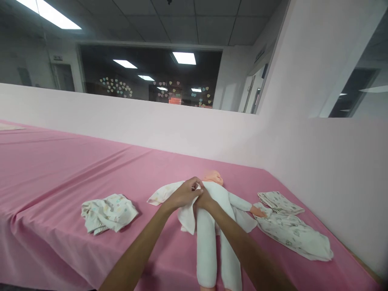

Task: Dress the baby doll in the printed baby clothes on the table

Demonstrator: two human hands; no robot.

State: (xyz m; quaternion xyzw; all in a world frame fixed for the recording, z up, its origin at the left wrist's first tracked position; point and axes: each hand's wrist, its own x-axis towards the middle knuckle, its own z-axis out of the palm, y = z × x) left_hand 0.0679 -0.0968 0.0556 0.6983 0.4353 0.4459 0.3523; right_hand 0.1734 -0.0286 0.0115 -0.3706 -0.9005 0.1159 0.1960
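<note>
A baby doll (pixel 207 238) in a white padded body covering lies on its back, its bare head (pixel 214 177) toward the wall. Under it a white baby shirt (pixel 188 220) is spread open, with a print showing at the sleeve (pixel 163 193) on the left. At the doll's left-hand side in the picture, my left hand (pixel 185 195) has its fingers curled in a pinch on the shirt's cloth. Close against it, my right hand (pixel 204 198) is closed on the same cloth. The fingertips of both hands partly cover each other.
A crumpled printed baby garment (pixel 109 213) lies to the left. On the right, a folded printed cloth (pixel 280 202) and a printed baby garment (pixel 298 234) lie by the doll's hand (pixel 258 211). Pink sheeting (pixel 75 169) covers the table, with a white wall (pixel 169 129) and windows behind.
</note>
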